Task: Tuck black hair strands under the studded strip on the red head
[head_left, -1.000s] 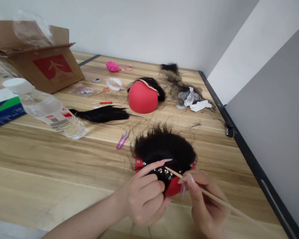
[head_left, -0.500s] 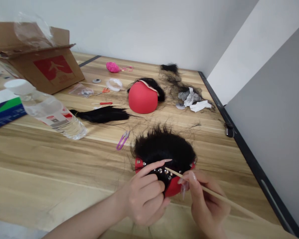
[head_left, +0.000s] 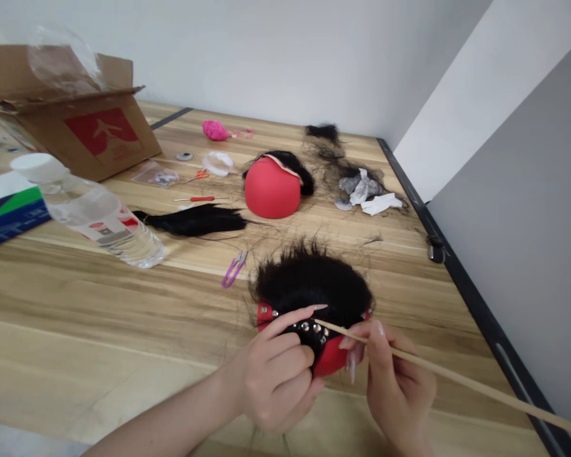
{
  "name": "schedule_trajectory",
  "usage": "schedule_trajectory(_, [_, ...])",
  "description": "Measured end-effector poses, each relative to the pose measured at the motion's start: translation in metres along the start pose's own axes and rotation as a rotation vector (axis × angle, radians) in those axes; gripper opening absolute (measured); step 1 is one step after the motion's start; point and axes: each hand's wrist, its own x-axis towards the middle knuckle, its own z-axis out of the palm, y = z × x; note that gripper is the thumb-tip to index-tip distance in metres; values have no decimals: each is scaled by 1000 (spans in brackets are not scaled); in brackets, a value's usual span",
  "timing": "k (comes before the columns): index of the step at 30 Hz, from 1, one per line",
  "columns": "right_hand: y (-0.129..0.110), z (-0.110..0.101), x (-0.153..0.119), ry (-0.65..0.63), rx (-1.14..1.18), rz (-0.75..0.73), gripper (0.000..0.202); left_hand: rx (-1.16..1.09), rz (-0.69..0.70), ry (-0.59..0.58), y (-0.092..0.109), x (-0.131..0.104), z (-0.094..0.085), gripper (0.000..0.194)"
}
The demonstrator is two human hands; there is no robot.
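Note:
A red piece topped with black hair (head_left: 314, 279) and dotted with silvery studs is at the front centre. Around its near left side are the curled fingers of my left hand (head_left: 285, 371), the index finger laid along the lower edge of the hair. My right hand (head_left: 397, 381) pinches a long thin wooden stick (head_left: 461, 377) between thumb and fingers. The stick's tip touches the piece among the studs, close to my left index finger. Part of the red surface is hidden behind my hands.
Beyond are a red dome (head_left: 272, 189) with black hair, a black hair bundle (head_left: 195, 220) and purple snips (head_left: 234, 270). At the left lie a water bottle (head_left: 95, 212) and a cardboard box (head_left: 95, 133). Crumpled grey and white scraps (head_left: 366, 190) lie back right.
My right thumb has shifted slightly, and the stick's rear end has swung so that more of it shows at the right. My left hand stays in place.

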Motion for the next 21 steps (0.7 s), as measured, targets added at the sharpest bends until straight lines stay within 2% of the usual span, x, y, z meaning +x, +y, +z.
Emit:
schedule_trajectory(5, [2,-3,-2,-9,99,110,31,-43,-27,13,2,-1,-3,32])
schedule_trajectory(10, [6,-5,-3,-31,208,180,33,11,-183,120,3,4,-15,34])
schedule_trajectory(14, [7,-7,-4,-30,229,193,34,78,-191,78,-4,5,-20,37])
schedule_trajectory(21, [4,-6,-5,-44,280,165,32,158,-167,-20,-12,5,-16,33])
